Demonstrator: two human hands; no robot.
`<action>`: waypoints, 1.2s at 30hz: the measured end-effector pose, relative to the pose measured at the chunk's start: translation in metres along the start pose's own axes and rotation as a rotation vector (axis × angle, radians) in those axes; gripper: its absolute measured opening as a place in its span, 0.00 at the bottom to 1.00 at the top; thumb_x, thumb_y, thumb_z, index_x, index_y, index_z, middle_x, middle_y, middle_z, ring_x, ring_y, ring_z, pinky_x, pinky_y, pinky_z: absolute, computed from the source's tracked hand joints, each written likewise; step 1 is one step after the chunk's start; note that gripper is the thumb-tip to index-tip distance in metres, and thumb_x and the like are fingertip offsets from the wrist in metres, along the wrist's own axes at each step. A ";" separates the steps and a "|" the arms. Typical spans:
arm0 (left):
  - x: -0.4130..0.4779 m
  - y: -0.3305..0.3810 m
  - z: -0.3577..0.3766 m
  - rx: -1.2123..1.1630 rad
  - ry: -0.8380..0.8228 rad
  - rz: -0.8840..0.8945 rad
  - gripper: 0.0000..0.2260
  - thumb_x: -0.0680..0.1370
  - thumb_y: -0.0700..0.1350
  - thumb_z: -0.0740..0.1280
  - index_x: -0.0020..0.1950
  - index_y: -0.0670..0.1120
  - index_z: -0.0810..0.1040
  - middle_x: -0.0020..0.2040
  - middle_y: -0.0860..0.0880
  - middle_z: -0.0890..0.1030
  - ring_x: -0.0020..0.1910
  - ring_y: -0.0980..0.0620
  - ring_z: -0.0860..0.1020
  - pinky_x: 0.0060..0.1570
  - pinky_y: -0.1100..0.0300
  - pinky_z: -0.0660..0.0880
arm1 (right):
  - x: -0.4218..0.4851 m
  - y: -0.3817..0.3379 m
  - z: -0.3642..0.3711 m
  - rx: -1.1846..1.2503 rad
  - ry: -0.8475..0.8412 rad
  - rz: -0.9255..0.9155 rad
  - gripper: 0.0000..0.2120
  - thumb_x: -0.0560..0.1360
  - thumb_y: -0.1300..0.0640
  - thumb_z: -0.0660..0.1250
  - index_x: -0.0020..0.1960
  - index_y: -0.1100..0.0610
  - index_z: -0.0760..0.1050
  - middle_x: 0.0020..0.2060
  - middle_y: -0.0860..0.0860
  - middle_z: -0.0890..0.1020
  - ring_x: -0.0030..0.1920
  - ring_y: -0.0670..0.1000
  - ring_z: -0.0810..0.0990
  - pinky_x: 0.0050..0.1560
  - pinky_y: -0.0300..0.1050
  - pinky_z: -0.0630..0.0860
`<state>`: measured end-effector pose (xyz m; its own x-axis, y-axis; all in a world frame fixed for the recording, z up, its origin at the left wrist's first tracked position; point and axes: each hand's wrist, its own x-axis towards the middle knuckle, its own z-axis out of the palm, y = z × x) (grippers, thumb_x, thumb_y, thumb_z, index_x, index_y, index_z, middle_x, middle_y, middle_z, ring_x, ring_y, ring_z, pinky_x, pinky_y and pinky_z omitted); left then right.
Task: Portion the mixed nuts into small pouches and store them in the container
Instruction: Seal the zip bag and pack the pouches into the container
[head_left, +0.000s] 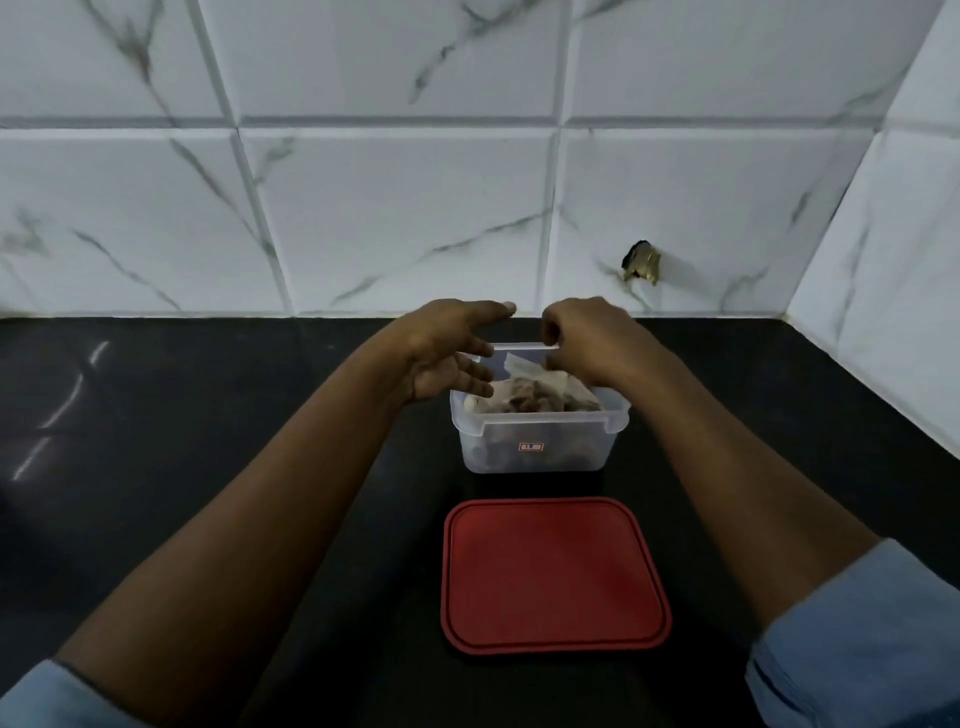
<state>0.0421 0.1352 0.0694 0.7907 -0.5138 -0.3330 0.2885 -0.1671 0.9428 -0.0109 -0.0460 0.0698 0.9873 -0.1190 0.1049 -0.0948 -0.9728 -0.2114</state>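
While the left hand (448, 354) hovers spread, right hand (588, 339) pinches pouch (521, 368) in container (566, 453).

One mark to call here: a small red label (531, 447) sits on the near wall of the clear container (582, 454), below the fingers (475, 372) and on the side closest to the wrists. It carries a few white characters, too blurred to read for sure. That label is the only writing in sight around the fingers.
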 end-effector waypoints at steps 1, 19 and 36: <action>0.002 0.001 -0.001 -0.028 -0.021 -0.026 0.23 0.81 0.51 0.71 0.73 0.45 0.73 0.71 0.31 0.71 0.66 0.24 0.73 0.62 0.34 0.77 | 0.001 0.001 -0.005 0.012 0.014 -0.044 0.07 0.78 0.58 0.73 0.56 0.54 0.80 0.53 0.52 0.83 0.46 0.49 0.80 0.44 0.42 0.74; -0.024 0.005 -0.010 0.119 0.234 0.225 0.11 0.84 0.46 0.67 0.53 0.38 0.81 0.43 0.40 0.84 0.37 0.46 0.83 0.38 0.54 0.82 | -0.017 -0.013 -0.027 0.238 -0.246 -0.150 0.11 0.82 0.57 0.67 0.62 0.51 0.82 0.54 0.46 0.82 0.53 0.47 0.82 0.49 0.44 0.78; -0.096 -0.098 0.008 0.787 0.169 -0.190 0.11 0.78 0.49 0.68 0.59 0.48 0.77 0.48 0.48 0.83 0.43 0.48 0.83 0.49 0.49 0.83 | -0.144 0.012 0.033 0.249 -0.409 0.412 0.22 0.81 0.46 0.68 0.71 0.53 0.71 0.65 0.56 0.75 0.60 0.58 0.80 0.52 0.48 0.75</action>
<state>-0.0664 0.1936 0.0094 0.8553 -0.2940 -0.4267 0.0127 -0.8114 0.5844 -0.1499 -0.0339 0.0205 0.8495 -0.3407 -0.4028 -0.4939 -0.7818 -0.3806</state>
